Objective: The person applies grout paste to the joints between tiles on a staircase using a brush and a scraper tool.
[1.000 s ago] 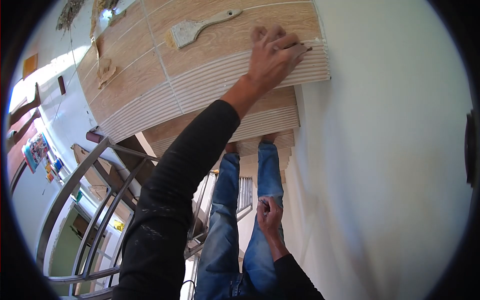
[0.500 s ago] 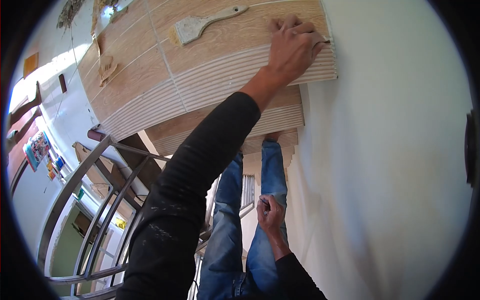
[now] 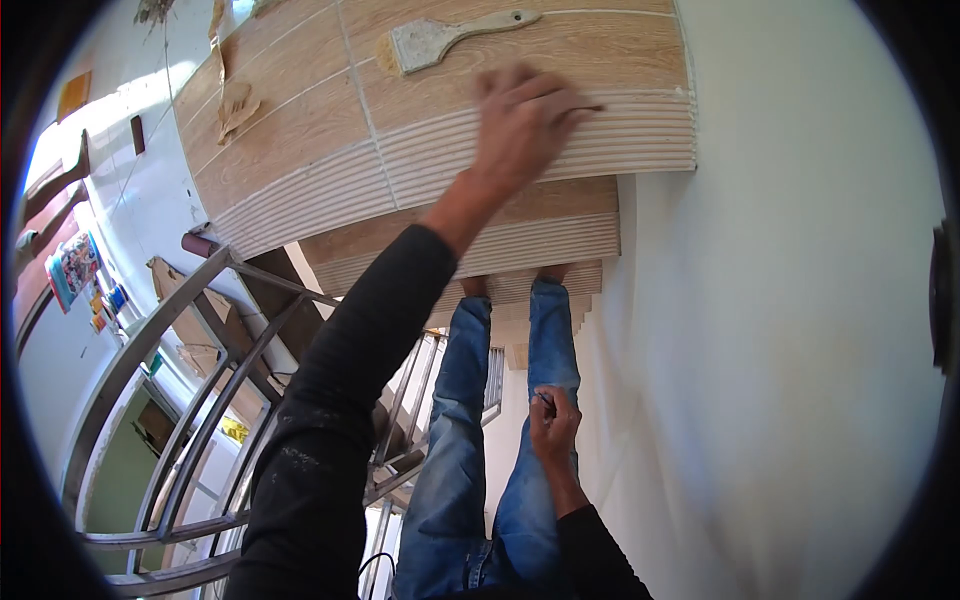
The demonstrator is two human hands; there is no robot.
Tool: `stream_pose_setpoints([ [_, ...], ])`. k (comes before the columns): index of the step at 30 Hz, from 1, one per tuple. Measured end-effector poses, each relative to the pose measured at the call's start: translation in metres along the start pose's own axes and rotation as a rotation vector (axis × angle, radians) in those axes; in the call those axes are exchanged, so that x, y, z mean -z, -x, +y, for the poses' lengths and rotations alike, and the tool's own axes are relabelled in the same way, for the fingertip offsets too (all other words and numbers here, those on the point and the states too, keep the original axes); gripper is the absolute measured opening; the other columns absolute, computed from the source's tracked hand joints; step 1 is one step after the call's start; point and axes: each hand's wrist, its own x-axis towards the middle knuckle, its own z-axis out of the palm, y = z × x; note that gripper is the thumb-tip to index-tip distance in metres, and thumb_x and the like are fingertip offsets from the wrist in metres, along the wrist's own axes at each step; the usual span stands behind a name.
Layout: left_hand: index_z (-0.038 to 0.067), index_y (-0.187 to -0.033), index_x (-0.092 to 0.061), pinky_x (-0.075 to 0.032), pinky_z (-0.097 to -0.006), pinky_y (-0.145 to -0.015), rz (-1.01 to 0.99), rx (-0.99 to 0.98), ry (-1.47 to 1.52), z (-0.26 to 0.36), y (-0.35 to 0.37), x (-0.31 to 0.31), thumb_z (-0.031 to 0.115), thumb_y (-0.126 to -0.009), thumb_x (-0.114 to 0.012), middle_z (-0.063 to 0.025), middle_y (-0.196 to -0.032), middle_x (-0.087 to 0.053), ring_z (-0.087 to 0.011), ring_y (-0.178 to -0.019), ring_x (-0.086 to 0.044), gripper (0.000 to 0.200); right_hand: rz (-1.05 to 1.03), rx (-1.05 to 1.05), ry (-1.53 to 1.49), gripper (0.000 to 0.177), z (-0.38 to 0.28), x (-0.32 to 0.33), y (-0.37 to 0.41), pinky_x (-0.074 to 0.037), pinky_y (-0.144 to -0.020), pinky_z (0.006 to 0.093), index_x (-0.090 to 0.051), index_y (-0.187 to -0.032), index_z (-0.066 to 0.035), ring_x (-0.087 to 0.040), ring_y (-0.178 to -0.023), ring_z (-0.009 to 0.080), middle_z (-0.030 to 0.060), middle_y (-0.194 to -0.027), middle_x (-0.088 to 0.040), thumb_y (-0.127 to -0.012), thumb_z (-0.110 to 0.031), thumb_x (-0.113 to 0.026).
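Note:
My left hand (image 3: 525,125), blurred by motion, is over the ribbed front edge of the top wood-look stair step (image 3: 290,110). Its fingers pinch a thin brown piece that looks like folded sandpaper (image 3: 598,107), which pokes out to the right. Behind that hand, a paintbrush (image 3: 440,45) with a whitish worn handle and pale bristles lies flat on the tread. My right hand (image 3: 555,425) is closed in front of my knee, around a small dark object (image 3: 545,399) that is mostly hidden by the fingers.
A white wall (image 3: 800,300) borders the steps on the right. On the left rises a metal railing (image 3: 185,300), with a brown roll (image 3: 198,244) by its top. Torn brown paper (image 3: 236,110) lies on the tread. Another person's legs (image 3: 55,190) show at far left.
My left hand has moved left along the step edge, away from the wall, still pinching the brown piece. My view has shifted slightly. The right hand stays by the knee.

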Motion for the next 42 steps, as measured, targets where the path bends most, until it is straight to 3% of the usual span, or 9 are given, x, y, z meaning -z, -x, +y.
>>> stream_pose_setpoints([
  [12, 0.024, -0.095, -0.084, -0.033, -0.0421, -0.095, 0.058, -0.023, 0.023, 0.004, -0.007, -0.011, 0.030, -0.091, -0.080, 0.0081, -0.098, -0.076, -0.0181, -0.103, -0.056, 0.009, 0.056, 0.023, -0.047, 0.010, 0.002, 0.004, -0.004, -0.038, -0.054, 0.0256, -0.070, -0.100, -0.001, -0.046, -0.057, 0.0071, -0.0007, -0.070, -0.059, -0.095, -0.008, -0.068],
  [18, 0.017, -0.100, -0.084, -0.041, -0.0375, -0.088, 0.001, 0.197, -0.057, -0.030, 0.067, 0.110, 0.022, -0.093, -0.079, 0.0014, -0.094, -0.075, -0.0202, -0.090, -0.060, 0.010, 0.039, -0.066, -0.062, 0.015, 0.003, 0.014, -0.010, -0.047, -0.059, 0.0290, -0.072, -0.105, 0.002, -0.058, -0.063, 0.0119, 0.0059, -0.078, -0.068, -0.095, -0.009, -0.069],
  [22, 0.006, -0.106, -0.072, -0.045, -0.0315, -0.075, 0.140, 0.858, 0.574, 0.035, 0.114, 0.140, 0.015, -0.103, -0.068, -0.0039, -0.085, -0.068, -0.0115, -0.081, -0.056, 0.010, 0.091, 0.004, -0.141, 0.020, -0.030, 0.008, -0.032, -0.049, -0.063, 0.0312, -0.072, -0.113, 0.004, -0.060, -0.069, 0.0150, 0.0093, -0.084, -0.068, -0.097, -0.006, -0.065],
  [25, 0.001, -0.108, -0.067, -0.045, -0.0268, -0.065, 0.133, 1.113, 0.901, 0.090, 0.166, 0.131, 0.015, -0.102, -0.071, 0.0012, -0.079, -0.061, -0.0091, -0.076, -0.054, 0.015, 0.071, 0.298, 0.008, 0.029, -0.098, 0.010, -0.069, -0.051, -0.068, 0.0313, -0.070, -0.125, 0.005, -0.064, -0.078, 0.0181, 0.0121, -0.087, -0.067, -0.097, -0.002, -0.065],
  [28, 0.000, -0.106, -0.072, -0.042, -0.0246, -0.060, 0.027, 1.257, 1.043, 0.137, 0.173, 0.136, 0.019, -0.098, -0.078, 0.0040, -0.076, -0.061, -0.0078, -0.067, -0.053, 0.022, -0.010, 0.311, 0.043, 0.040, -0.164, 0.012, -0.092, -0.054, -0.070, 0.0316, -0.064, -0.136, 0.004, -0.068, -0.079, 0.0198, 0.0109, -0.085, -0.067, -0.097, -0.001, -0.068],
  [34, 0.002, -0.097, -0.076, -0.038, -0.0237, -0.057, 0.360, 1.663, 1.353, 0.130, 0.200, 0.139, 0.023, -0.097, -0.080, 0.0033, -0.074, -0.063, -0.0047, -0.063, -0.051, 0.021, -0.256, 0.189, -0.111, 0.048, -0.211, 0.002, -0.114, -0.058, -0.069, 0.0340, -0.060, -0.141, 0.000, -0.071, -0.075, 0.0197, 0.0081, -0.086, -0.070, -0.095, -0.006, -0.075],
  [36, 0.002, -0.099, -0.077, -0.043, -0.0241, -0.059, 0.386, 1.680, 1.376, 0.118, 0.209, 0.141, 0.023, -0.098, -0.079, 0.0007, -0.076, -0.067, -0.0062, -0.065, -0.056, 0.021, -0.342, 0.266, 0.097, 0.038, -0.226, -0.001, -0.145, -0.058, -0.070, 0.0349, -0.065, -0.130, 0.000, -0.072, -0.076, 0.0185, 0.0101, -0.088, -0.072, -0.096, -0.012, -0.076],
  [39, 0.003, -0.097, -0.076, -0.046, -0.0259, -0.061, 0.474, 1.637, 1.262, 0.095, 0.219, 0.152, 0.024, -0.101, -0.076, -0.0019, -0.077, -0.070, -0.0081, -0.067, -0.060, 0.022, 0.125, 0.681, 0.419, 0.026, -0.279, 0.006, -0.235, -0.056, -0.081, 0.0415, -0.065, -0.111, 0.000, -0.071, -0.084, 0.0326, 0.0161, -0.092, -0.072, -0.096, -0.019, -0.074],
  [42, 0.005, -0.097, -0.067, -0.051, -0.0272, -0.061, 0.585, 1.434, 1.219, 0.050, 0.233, 0.172, 0.027, -0.104, -0.070, -0.0062, -0.082, -0.071, -0.0154, -0.067, -0.067, 0.023, 0.204, 1.134, 0.558, 0.039, -0.326, 0.003, -0.334, -0.053, -0.096, 0.0463, -0.062, -0.129, -0.005, -0.065, -0.111, 0.0387, 0.0186, -0.123, -0.065, -0.091, -0.006, -0.069],
])
